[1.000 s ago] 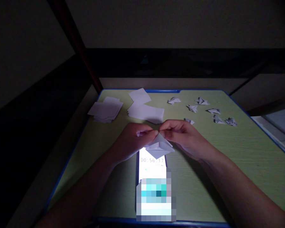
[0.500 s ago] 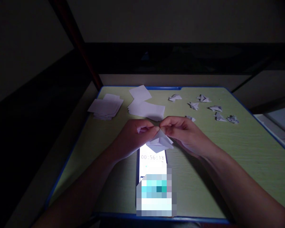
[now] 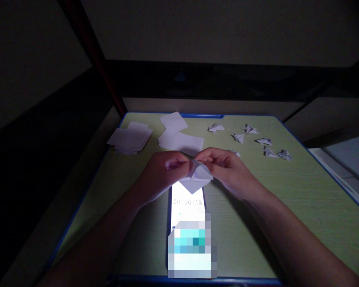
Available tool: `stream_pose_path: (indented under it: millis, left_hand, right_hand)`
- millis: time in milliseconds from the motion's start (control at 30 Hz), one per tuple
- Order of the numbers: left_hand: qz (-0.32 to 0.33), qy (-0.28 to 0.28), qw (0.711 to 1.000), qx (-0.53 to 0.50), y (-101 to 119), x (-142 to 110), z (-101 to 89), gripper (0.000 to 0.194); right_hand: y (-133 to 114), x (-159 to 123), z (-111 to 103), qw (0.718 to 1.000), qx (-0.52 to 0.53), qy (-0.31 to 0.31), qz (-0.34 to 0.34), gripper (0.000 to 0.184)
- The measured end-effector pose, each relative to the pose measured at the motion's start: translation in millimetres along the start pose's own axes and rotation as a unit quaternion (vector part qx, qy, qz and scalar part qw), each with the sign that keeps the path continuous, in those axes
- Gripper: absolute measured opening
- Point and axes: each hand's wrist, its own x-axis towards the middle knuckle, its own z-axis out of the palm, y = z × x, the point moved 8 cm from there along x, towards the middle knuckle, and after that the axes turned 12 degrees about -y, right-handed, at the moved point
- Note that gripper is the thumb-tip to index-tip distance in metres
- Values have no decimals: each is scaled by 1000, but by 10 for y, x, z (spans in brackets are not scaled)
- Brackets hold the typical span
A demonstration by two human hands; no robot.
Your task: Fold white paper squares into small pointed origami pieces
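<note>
A partly folded piece of white paper (image 3: 192, 185) is held between both hands, its pointed lower corner hanging over the top of a lit phone (image 3: 188, 207). My left hand (image 3: 169, 169) pinches it from the left, thumb along the upper edge. From the other side my right hand (image 3: 224, 169) grips it, fingers curled behind and thumb in front. The fingertips of both hands nearly meet at the paper's top, where some folds are hidden. The phone lies on the table and shows a timer reading 00:56:18; its lower part is blurred out.
On the blue-edged table (image 3: 287, 207), a stack of white paper squares (image 3: 130, 137) lies at the far left. Beside it are more loose sheets (image 3: 181, 142). Several small folded paper figures (image 3: 249, 129) are scattered at the back right. A white object (image 3: 353, 159) stands beyond the right edge.
Both thumbs have shifted inward and down over the paper, and its front flap looks bent differently. The view has moved slightly. Sheets and figures on the table stay put.
</note>
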Motion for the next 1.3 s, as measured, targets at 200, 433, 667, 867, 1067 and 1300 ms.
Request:
stream_pose_path:
  millis: [200, 433, 667, 867, 1067, 1300]
  left_hand:
    - [-7, -2, 1000, -10, -44, 8, 1, 14]
    - [9, 0, 1000, 10, 15, 13, 12, 5]
    - [0, -7, 1000, -12, -51, 34, 43, 8]
    - [10, 6, 1000, 18, -34, 41, 27, 9]
    - [9, 4, 999, 39, -26, 45, 26, 9]
    - [6, 6, 1000, 15, -6, 39, 34, 9]
  right_hand:
    - [13, 14, 13, 1000, -8, -18, 10, 19]
    - [21, 26, 57, 1000, -2, -24, -2, 23]
    - [-57, 15, 52, 999, -2, -8, -34, 29]
    - [-73, 7, 92, 998, -6, -18, -52, 27]
    - [-93, 10, 96, 996, 4, -13, -89, 30]
    - [-72, 9, 83, 997, 17, -14, -79, 30]
